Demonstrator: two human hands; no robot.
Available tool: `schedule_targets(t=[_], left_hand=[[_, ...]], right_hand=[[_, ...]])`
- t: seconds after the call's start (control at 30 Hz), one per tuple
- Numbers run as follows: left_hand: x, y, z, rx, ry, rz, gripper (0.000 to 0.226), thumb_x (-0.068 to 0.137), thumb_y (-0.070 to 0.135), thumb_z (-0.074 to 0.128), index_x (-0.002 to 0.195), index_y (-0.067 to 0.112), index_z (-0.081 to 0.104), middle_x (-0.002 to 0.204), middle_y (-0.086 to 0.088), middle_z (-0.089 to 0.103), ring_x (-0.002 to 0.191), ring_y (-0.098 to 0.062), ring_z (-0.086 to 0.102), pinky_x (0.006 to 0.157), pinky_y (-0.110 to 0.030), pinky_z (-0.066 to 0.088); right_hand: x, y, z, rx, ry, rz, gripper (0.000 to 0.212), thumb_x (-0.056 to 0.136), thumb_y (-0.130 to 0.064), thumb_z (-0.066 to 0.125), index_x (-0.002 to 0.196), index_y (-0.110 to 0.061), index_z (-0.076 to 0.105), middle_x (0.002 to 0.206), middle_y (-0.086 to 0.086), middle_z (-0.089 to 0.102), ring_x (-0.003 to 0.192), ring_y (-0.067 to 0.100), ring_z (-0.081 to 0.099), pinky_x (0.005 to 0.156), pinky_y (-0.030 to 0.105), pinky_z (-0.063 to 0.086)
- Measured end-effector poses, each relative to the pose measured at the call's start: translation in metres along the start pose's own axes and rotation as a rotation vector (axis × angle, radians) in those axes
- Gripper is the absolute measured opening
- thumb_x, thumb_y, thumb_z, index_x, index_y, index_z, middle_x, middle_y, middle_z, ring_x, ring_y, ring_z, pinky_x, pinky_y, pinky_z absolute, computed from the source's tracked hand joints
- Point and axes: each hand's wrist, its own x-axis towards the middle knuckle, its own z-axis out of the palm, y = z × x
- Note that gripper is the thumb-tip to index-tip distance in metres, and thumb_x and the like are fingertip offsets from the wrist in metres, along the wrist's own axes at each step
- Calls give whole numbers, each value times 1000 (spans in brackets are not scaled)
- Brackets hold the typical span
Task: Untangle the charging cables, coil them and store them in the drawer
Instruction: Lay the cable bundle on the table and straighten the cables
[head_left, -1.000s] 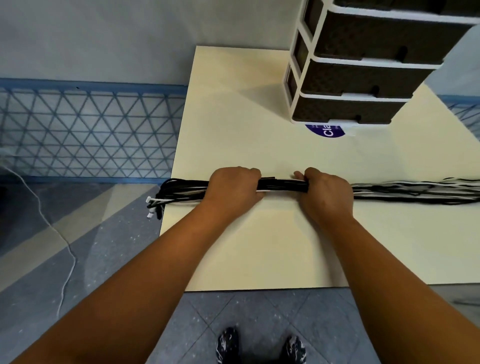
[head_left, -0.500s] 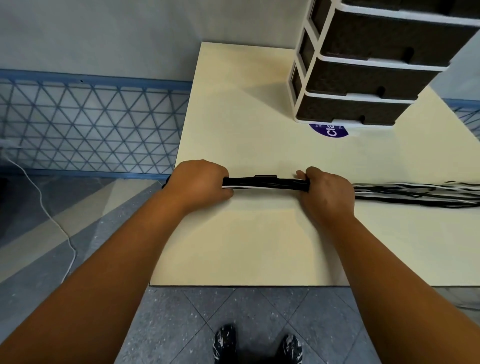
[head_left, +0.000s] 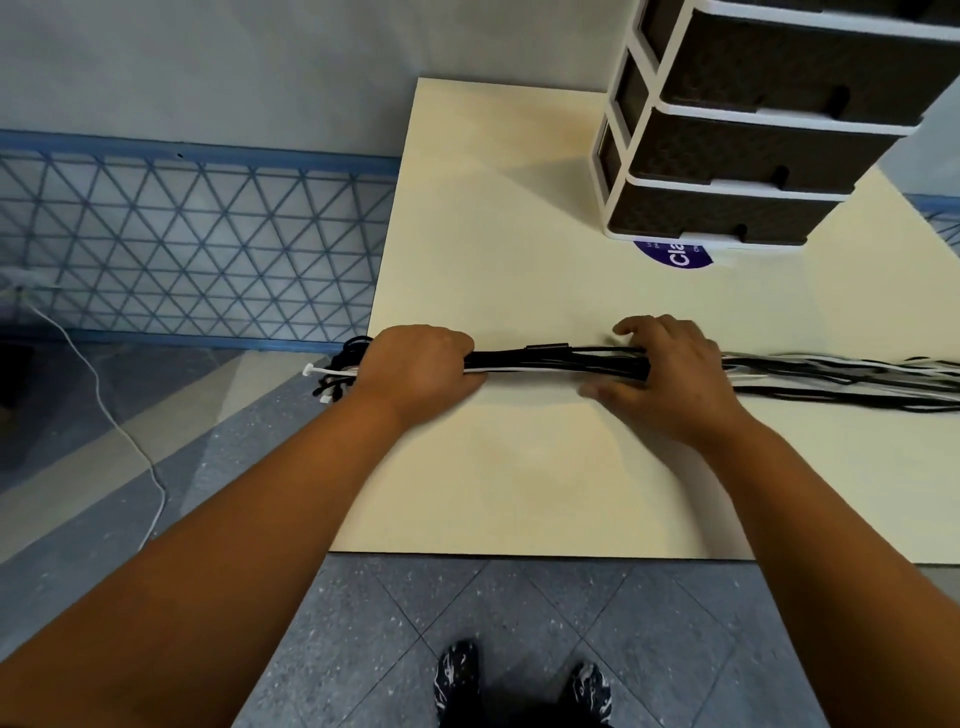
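Near the table's (head_left: 519, 467) left edge, the left hand (head_left: 418, 366) is gripping the cable bundle (head_left: 550, 361) while the right hand (head_left: 670, 371) is loosening around it, fingers spread; sliding rightward while the left anchors should straighten the strands

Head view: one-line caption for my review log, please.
Left hand grips the cable bundle on the cream table; right hand opens over it, drawer unit shut.

Head-worn camera looks steeply down over the table (head_left: 519, 478).
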Motion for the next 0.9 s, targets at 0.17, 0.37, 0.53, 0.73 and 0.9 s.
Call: schedule_targets(t=[0.17, 0.37, 0.53, 0.73, 0.9], left_hand=[[-1, 1, -1, -10, 27, 1, 29, 92, 47, 47, 75, 23, 47, 83, -1, 65, 76, -26, 56, 59, -31, 30], [-1, 2, 4, -31, 86, 10, 35, 93, 51, 45, 73, 23, 44, 85, -2, 66, 80, -27, 61, 59, -31, 33], [-4, 1, 10, 56, 172, 35, 28, 94, 44, 48, 88, 20, 59, 88, -2, 66, 79, -28, 62, 58, -32, 28], [-6, -10, 14, 72, 347, 77, 35, 61, 40, 86, 58, 18, 60, 49, 1, 55, 38, -23, 50, 47, -21, 22], [-16, -42, 4, 73, 377, 97, 35, 57, 34, 88, 56, 17, 58, 46, 3, 52, 37, -21, 49, 46, -18, 23]], right_hand=[[4, -59, 4, -120, 38, -266, 64, 75, -34, 69, 135, -21, 51, 126, 5, 55, 124, 31, 44, 97, 44, 35], [18, -103, 43, -129, 113, -240, 23, 76, -38, 55, 76, -14, 54, 68, 4, 58, 66, 34, 53, 57, 34, 29], [12, -102, 46, -74, 133, -168, 40, 83, -50, 64, 74, -17, 43, 56, -3, 45, 53, 29, 41, 47, 32, 14], [14, -105, 49, -151, 180, -154, 42, 94, -49, 54, 68, -19, 39, 56, 1, 54, 49, 28, 41, 48, 31, 19], [15, -104, 48, -162, 142, -148, 34, 93, -42, 54, 71, -21, 40, 62, 5, 59, 55, 32, 48, 51, 32, 23]])
